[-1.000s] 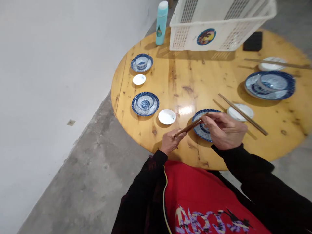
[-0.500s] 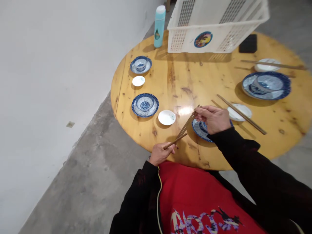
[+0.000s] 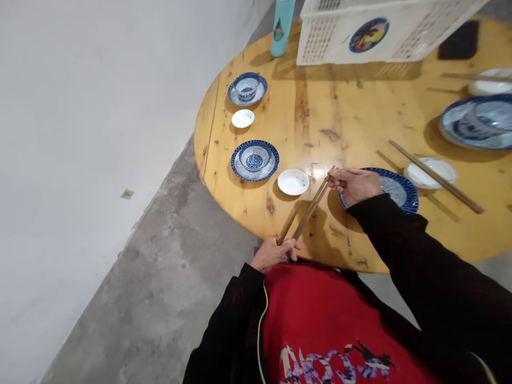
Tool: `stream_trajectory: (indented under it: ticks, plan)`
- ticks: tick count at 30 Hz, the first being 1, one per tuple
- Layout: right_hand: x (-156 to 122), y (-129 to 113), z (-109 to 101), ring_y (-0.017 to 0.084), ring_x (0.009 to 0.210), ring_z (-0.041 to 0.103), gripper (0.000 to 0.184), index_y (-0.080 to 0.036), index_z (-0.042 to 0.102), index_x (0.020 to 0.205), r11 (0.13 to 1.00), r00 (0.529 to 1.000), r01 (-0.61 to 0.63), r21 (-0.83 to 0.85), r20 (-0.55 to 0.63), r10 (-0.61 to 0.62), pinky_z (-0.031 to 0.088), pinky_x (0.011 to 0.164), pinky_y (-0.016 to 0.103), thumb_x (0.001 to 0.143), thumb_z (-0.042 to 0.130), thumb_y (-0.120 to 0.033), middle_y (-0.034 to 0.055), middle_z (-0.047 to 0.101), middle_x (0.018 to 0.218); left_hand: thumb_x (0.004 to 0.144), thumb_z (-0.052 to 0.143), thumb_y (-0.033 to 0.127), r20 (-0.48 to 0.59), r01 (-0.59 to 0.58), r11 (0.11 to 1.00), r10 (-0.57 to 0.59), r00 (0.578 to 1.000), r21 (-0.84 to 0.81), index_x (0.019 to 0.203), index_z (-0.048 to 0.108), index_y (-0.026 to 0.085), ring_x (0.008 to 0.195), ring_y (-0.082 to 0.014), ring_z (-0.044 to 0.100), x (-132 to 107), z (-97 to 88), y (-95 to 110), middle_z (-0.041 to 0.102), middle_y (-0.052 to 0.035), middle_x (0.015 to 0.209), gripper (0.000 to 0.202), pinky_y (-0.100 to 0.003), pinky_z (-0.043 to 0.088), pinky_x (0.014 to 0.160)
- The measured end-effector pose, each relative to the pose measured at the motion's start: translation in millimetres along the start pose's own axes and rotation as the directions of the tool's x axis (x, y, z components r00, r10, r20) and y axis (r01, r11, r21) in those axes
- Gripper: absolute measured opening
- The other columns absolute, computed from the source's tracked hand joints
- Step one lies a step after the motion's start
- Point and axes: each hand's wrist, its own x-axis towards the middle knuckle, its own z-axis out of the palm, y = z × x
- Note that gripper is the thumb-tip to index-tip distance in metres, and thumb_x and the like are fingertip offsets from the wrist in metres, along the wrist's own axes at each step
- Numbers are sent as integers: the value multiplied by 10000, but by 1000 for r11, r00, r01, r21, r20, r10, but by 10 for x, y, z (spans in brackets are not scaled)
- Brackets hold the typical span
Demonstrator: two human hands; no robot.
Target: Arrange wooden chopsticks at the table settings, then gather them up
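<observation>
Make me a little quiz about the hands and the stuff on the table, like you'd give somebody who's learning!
1. True or false: in the picture, the light-blue cylindrical bottle stands left of the white plastic basket.

2. What do the left hand and right hand hold?
A) Metal spoons
B) Brown wooden chopsticks
C) Glass cups

3. How many round white dishes have resting chopsticks across them?

Key:
1. True.
2. B.
3. Two, both toward the picture's right.
</observation>
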Motion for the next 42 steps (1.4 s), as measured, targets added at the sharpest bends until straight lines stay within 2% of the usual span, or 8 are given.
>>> stream_trajectory:
  ticks: [4,8,11,16,21,28,35,42]
  plan:
    - [129,62,-24,125,397,479,348,-215,592,583,999,1000,-24,-21,-11,24,335,325,246,640,861,-428,43,585,474,881,604,434,-70,-3,1000,2,998,-15,791,683,141,501,-75,343,72,-31,-12,563,31,577,316,-242,308,558]
    - [347,104,-17,131,416,524,268,-194,614,615,996,996,-83,-39,-14,83,409,359,243,717,824,-326,51,617,500,878,593,386,-149,-62,998,66,987,34,722,664,149,545,-91,403,272,-75,53,549,28,568,292,-249,359,618]
    - [533,147,64,132,424,540,239,-178,620,620,990,990,-139,-38,-11,139,431,382,247,737,820,-234,51,627,507,884,586,403,-181,-58,996,70,981,70,694,648,158,557,-102,430,442,-143,95,559,18,575,316,-258,374,632]
    - [777,242,241,142,429,543,283,-173,594,605,978,979,-205,-26,-2,205,411,406,267,775,819,-186,29,582,472,879,603,416,-241,-16,993,44,970,118,704,648,162,547,-105,435,667,-302,133,562,11,583,312,-262,384,619]
    - [947,361,302,139,419,503,326,-178,581,559,973,974,-226,-44,-11,226,359,401,274,772,827,-160,22,540,425,901,585,377,-293,44,990,-4,956,131,757,667,148,544,-94,424,815,-398,181,561,17,579,283,-232,370,576]
    - [1061,513,317,108,375,436,416,-192,542,546,956,961,-278,-97,-25,276,324,408,278,837,834,-241,-10,498,403,897,592,336,-334,43,992,1,943,122,716,663,152,584,-103,468,913,-397,148,583,5,585,268,-244,393,633]
    - [1125,582,383,93,357,440,383,-179,543,570,938,949,-316,-144,-43,313,378,430,272,841,799,-91,-40,491,398,901,599,388,-391,77,988,-20,920,130,713,650,159,557,-92,436,943,-389,111,570,18,589,301,-237,365,604]
    - [1159,644,399,86,349,446,397,-172,543,541,953,957,-290,-85,-29,288,394,414,248,812,823,-98,-40,504,383,896,592,375,-379,65,990,-12,925,127,735,678,157,582,-99,478,944,-350,66,605,3,612,285,-243,394,631]
